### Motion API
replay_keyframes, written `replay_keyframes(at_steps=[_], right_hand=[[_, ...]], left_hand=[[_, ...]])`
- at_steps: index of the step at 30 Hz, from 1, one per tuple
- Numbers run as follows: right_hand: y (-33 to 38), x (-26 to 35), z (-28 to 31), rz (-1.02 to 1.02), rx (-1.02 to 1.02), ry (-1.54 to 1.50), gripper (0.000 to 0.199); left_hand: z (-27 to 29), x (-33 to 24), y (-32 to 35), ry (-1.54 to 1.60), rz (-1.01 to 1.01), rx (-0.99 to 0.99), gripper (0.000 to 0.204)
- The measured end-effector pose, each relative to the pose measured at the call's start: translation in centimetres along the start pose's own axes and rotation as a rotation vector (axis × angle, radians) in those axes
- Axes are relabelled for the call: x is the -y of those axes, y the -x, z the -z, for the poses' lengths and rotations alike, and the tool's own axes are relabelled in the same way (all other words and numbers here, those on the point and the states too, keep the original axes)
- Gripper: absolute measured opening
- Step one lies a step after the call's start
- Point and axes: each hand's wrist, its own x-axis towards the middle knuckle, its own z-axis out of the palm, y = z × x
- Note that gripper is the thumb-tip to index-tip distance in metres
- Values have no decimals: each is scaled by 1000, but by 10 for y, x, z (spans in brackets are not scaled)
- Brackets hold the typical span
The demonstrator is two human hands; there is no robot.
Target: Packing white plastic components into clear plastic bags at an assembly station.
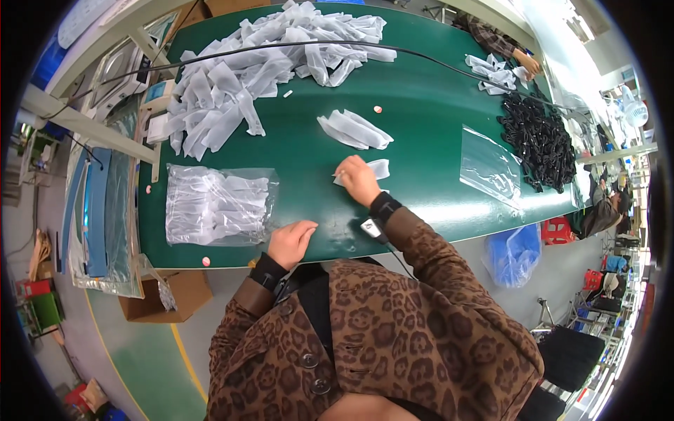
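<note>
Pinching white sachet — right hand, clear bag holding sachets

clear bag of white sachets left; empty clear bag right.

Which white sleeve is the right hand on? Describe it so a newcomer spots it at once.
On the green table, find the right hand near the front edge. The flat white sleeve lies under its fingers. It lies alone, apart from the small stack of sleeves beyond and the clear bag of sleeves at left.
</note>
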Motion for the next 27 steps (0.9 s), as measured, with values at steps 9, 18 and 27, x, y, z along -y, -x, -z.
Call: replay_keyframes(at_steps=[9,18,27], right_hand=[[3,11,87,-481,-106,-337,13],[19,-6,40,-225,66,-357,16],[73,-22,109,-376,233,-179,52]], left_hand=[[-46,-16,-22,28,-13,45,11],[-96,-24,-37,27,79,66,25],[-117,-18,-37,145,391,-43,57]])
